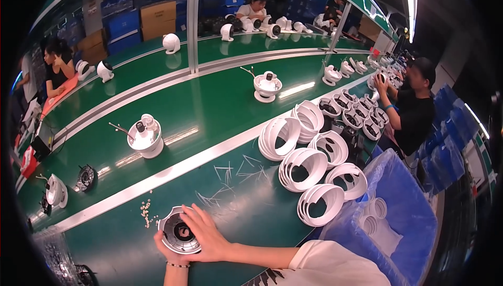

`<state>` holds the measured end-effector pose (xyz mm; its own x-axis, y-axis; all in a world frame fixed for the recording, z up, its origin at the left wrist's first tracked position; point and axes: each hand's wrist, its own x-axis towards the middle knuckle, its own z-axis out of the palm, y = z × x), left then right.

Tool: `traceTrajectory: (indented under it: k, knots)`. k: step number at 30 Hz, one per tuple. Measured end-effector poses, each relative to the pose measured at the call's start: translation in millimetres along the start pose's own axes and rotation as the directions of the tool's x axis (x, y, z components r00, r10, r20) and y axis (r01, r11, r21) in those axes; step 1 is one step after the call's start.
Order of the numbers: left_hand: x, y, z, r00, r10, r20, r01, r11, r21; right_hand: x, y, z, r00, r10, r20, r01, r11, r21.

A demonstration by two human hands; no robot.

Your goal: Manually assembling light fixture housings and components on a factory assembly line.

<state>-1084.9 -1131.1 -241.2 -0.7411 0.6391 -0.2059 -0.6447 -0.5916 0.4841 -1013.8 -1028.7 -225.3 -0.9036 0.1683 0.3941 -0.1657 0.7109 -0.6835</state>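
Note:
A round camera housing (pixel 174 231), with a shiny dark inside and a white rim, sits low over the green workbench in front of me. My left hand (pixel 172 254) cups its near left side, the thumb along the rim. Across its right side lies my right hand (pixel 208 238), fingers bent over the far edge and pressed to it. Both hands grip the housing, and its underside is hidden. Just beyond it, small pale pieces (pixel 145 213) are scattered on the bench. Thin white strips (pixel 225 173) lie farther off to the right.
White ring stacks (pixel 316 204) stand at the right, beside a blue-lined bin (pixel 414 218) with white parts. Behind them are black-centred housings (pixel 352 118). Past a metal rail (pixel 204 152), a green conveyor carries white camera assemblies (pixel 145 138). A co-worker (pixel 414 97) handles a part at far right.

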Motion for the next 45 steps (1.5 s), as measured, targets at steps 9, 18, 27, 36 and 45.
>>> traceTrajectory:
  k: [9,18,27,36,45]
  knots:
    - [-6,36,-14,0.999,-0.033,-0.007,0.033,0.949,0.313,-15,6,-25,0.946,-0.314,-0.087,0.324,0.929,0.179]
    - [1,39,1,0.921,-0.387,-0.055,0.379,0.848,0.371,-33,4,-49,0.871,-0.470,-0.145,0.482,0.874,0.059]
    - [22,28,19,0.929,-0.370,-0.015,0.350,0.864,0.362,-35,-1,-89,0.932,-0.337,-0.136,0.316,0.936,-0.153]
    - [109,155,-23,0.817,0.506,-0.276,-0.361,0.822,0.440,-113,13,-227,0.800,0.014,-0.600,-0.475,0.626,-0.618]
    - [218,122,-38,0.891,0.317,-0.325,-0.187,0.908,0.374,-132,75,-241,0.788,0.238,-0.567,-0.566,0.643,-0.516]
